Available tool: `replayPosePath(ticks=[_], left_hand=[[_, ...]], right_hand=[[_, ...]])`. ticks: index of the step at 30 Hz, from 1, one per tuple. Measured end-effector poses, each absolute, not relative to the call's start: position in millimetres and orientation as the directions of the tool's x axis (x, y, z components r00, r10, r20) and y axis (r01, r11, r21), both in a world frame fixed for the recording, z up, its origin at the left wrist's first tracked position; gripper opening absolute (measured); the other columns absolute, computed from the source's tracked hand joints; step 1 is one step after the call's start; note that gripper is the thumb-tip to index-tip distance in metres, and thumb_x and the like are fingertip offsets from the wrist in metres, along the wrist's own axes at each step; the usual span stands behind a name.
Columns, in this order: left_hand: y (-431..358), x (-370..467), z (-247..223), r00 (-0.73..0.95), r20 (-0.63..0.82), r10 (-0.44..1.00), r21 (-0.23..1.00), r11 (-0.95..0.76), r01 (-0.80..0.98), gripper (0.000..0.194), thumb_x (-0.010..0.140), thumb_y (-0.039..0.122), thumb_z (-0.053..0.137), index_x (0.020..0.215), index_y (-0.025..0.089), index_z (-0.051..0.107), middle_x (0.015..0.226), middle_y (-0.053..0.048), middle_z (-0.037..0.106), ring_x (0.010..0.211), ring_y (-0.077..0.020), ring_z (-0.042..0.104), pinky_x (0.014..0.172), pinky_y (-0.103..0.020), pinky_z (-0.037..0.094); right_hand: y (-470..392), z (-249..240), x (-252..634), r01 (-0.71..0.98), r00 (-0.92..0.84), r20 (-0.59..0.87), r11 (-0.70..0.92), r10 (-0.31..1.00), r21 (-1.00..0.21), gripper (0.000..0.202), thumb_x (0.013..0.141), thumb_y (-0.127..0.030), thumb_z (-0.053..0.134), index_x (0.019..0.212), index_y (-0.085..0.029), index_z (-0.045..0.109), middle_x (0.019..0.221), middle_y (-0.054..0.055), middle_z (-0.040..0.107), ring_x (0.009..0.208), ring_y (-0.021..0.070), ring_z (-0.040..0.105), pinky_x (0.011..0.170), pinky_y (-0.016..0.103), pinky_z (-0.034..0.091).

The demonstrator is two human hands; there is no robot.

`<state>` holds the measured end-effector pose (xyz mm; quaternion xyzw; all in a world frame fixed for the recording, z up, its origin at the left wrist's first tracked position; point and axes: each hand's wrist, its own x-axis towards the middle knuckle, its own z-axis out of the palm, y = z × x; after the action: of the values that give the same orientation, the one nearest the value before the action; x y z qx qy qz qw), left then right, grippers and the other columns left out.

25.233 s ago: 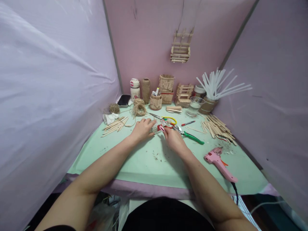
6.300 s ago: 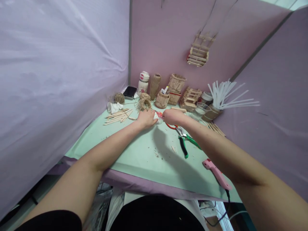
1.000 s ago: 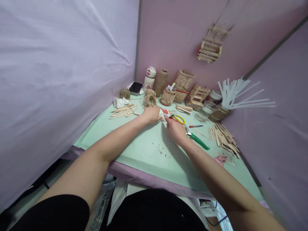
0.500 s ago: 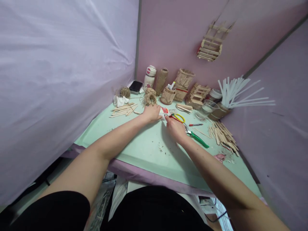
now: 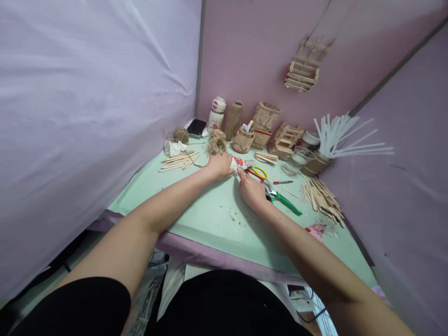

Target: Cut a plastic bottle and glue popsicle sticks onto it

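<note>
A white tube with a red label (image 5: 238, 161) lies near the middle of the table. My left hand (image 5: 220, 165) is closed on its left end. Just below the tube, my right hand (image 5: 252, 189) has its index finger pointed at the tube's lower edge and its other fingers curled; whether it pinches something small there is hidden. Right of the tube lie scissors with yellow and red handles (image 5: 260, 173). Pliers with green handles (image 5: 289, 203) rest beside my right hand. A ball of twine (image 5: 217, 142) sits behind my left hand.
Flat wooden sticks (image 5: 179, 160) lie at left, more sticks (image 5: 322, 198) at right. Along the back stand a white bottle (image 5: 216, 114), a pen holder (image 5: 242, 139), a clear cup (image 5: 299, 159) and white strips (image 5: 338, 135). A red pen (image 5: 283, 182) lies at right.
My right hand has shifted slightly left and down beside the tube, uncovering more of the pliers and scissors. The whole view has moved slightly.
</note>
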<state>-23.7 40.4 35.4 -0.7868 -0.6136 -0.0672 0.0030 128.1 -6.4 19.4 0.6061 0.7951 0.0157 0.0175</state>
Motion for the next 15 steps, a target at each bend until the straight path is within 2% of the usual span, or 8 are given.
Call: replayPosePath(ticks=[15], left_hand=[[44.7,-25.3,32.6,0.252,0.116,0.961,0.078,-0.262,0.962,0.061,0.09,0.052,0.053,0.136,0.012,0.046,0.134,-0.022,0.055,0.12,-0.0362,0.055,0.094,-0.044,0.046]], right_hand=[[-7.9,10.5,129.1,0.956,-0.285,-0.036,0.287,0.958,0.067,0.048,0.1,-0.018,0.023,0.146,-0.019,0.037,0.123,0.016,0.065,0.107,0.0263,0.064,0.078,0.032,0.047]])
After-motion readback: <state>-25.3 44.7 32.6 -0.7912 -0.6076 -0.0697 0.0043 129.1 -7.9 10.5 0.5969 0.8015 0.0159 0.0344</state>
